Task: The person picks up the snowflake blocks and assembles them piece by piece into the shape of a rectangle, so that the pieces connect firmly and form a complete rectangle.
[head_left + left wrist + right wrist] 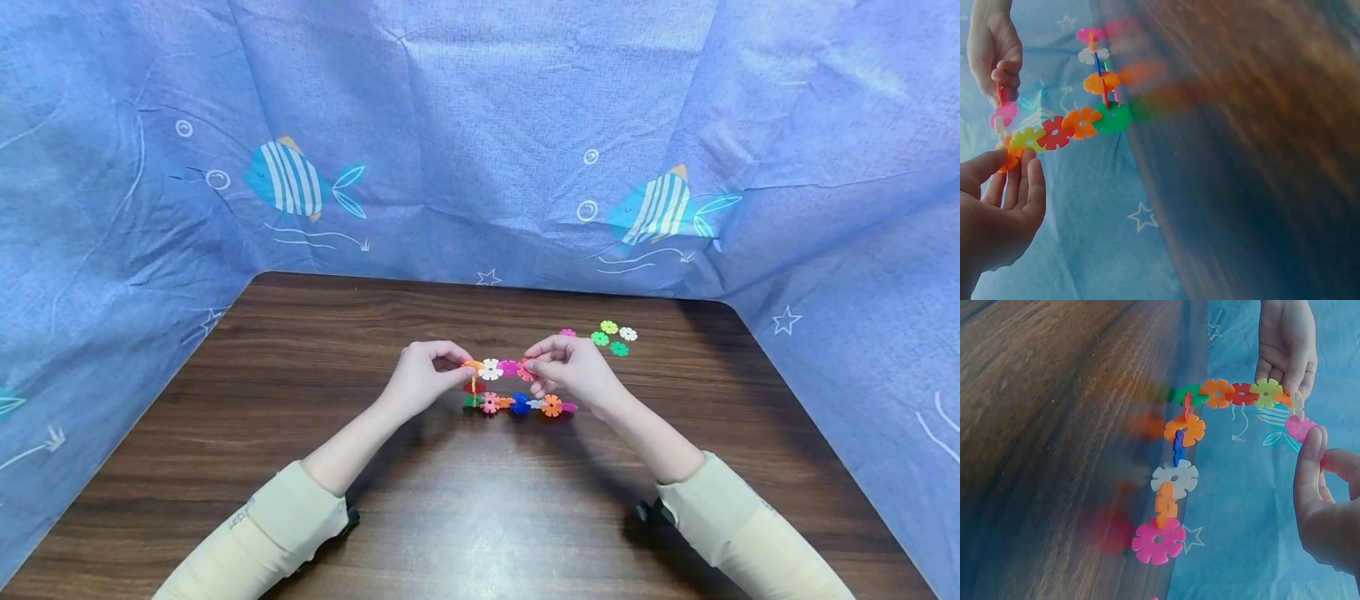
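While hands (422, 379) (579, 375) pinch discs (522, 371), sleeve lettering (242, 513) (illegible) shows.

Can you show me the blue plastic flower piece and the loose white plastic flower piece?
Blue plastic flower piece (1178, 447): right wrist view, middle of its narrow edge.
Loose white plastic flower piece (628, 334): head view, middle of its face.

Cream sleeves (232, 554) end in broad, pale grey-green cuffs (307, 508) above a bare left hand (416, 379) and right hand (581, 375). Dark print (242, 515), too small to read, marks the left cuff's edge. A black fitting (352, 518) shows beneath each cuff.
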Demonstrator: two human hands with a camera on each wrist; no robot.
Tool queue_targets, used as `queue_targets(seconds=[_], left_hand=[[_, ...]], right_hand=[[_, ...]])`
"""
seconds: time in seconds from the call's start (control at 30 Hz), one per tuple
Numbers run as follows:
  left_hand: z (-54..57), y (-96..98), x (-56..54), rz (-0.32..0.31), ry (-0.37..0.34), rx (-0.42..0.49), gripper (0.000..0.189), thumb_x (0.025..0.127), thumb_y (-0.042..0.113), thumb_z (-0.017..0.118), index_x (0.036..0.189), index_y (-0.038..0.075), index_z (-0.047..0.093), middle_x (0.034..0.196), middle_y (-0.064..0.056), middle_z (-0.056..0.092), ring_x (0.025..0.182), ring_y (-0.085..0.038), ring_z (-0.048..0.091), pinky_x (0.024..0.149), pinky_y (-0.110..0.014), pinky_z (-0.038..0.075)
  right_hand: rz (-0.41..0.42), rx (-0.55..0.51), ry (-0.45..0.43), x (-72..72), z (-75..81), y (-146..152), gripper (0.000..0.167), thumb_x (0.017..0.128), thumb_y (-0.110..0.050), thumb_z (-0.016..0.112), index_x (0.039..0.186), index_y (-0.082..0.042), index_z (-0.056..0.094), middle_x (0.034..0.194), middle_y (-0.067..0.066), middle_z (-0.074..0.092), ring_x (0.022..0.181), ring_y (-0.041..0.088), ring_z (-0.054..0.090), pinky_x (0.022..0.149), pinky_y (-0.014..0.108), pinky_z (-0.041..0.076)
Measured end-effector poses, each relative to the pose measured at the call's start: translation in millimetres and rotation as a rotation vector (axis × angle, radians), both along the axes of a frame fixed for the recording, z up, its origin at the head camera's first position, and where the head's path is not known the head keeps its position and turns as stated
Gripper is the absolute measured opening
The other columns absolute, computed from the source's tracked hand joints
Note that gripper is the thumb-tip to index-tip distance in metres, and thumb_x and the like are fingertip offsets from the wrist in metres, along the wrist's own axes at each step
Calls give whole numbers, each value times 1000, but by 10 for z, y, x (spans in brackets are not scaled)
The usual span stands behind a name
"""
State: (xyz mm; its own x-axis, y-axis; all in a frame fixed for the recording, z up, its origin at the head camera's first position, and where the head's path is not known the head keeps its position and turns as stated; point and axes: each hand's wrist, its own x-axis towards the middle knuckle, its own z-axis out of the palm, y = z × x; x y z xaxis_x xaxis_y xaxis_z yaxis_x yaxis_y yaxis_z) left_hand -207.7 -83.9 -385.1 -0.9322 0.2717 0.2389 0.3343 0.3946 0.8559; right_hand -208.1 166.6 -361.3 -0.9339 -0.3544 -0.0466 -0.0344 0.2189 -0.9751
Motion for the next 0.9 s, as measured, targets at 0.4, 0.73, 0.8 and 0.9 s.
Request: queue_targets(seconds=[0.4, 0.73, 0.8, 0.9], left_hand=[[55, 108, -23, -62, 2, -9, 11, 79, 22, 77, 89, 17, 76, 83, 4, 71, 64, -11, 62, 55, -27, 49], [21, 187, -53, -99, 117, -35, 5, 81, 24, 76, 82, 19, 76, 83, 8, 69, 66, -9, 55, 56, -24, 44], [18, 199, -49, -105, 130, -31, 5, 81, 22, 75, 82, 18, 76, 84, 7, 69, 67, -8, 56, 56, -24, 45], [13, 213, -45, -107, 148, -34, 4, 81, 20, 75, 81, 16, 76, 85, 5, 69, 68, -7, 57, 56, -24, 46]], right_hand=[[-4, -28, -14, 28, 17, -49, 23, 90, -2, 60, 108, 12, 59, 82, 14, 68, 62, 18, 67, 65, 43, 56], [-15, -48, -19, 43, -12, -42, 25, 89, -4, 63, 109, 11, 60, 82, 15, 68, 63, 19, 68, 68, 46, 56], [-6, -61, 2, 44, -37, -34, 25, 89, -5, 64, 107, 11, 61, 81, 15, 69, 63, 19, 68, 66, 47, 56], [3, -64, 29, 50, -62, -47, 27, 87, -6, 66, 106, 13, 61, 80, 15, 70, 62, 20, 69, 64, 45, 56]])
